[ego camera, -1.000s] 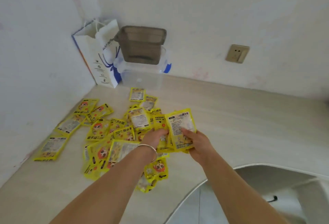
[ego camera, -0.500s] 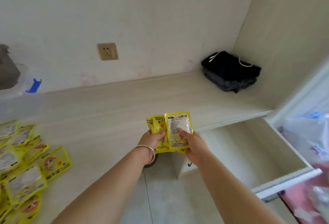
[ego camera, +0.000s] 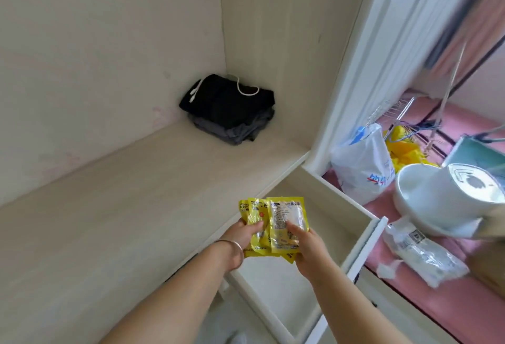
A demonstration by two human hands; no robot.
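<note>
1. Together, two hands hold one fanned stack of yellow packets (ego camera: 284, 215). The left hand (ego camera: 244, 233) grips the stack's left side with its thumb curled over the front. The right hand (ego camera: 307, 245) pinches the right side, thumb pressed on the front packet and fingers behind.
2. Three packet tops show side by side, and one more yellow corner pokes out at the bottom. The full count cannot be told.
3. The stack is held in the air over the left part of the one open white drawer (ego camera: 352, 204), just right of the pale desktop (ego camera: 136, 207).
4. One thin bangle (ego camera: 235, 248) circles the left wrist.
5. In the far corner of the desktop lies one pile of folded clothes (ego camera: 229, 108), black above and grey below. One white cord (ego camera: 247, 89) is draped on top.
6. Right of the drawer, three things rest on a pink surface (ego camera: 426, 300): one white plastic bag (ego camera: 360, 163) farthest off, one round white appliance (ego camera: 442, 198), and one clear wrapped pack (ego camera: 420, 253) nearest.
</note>
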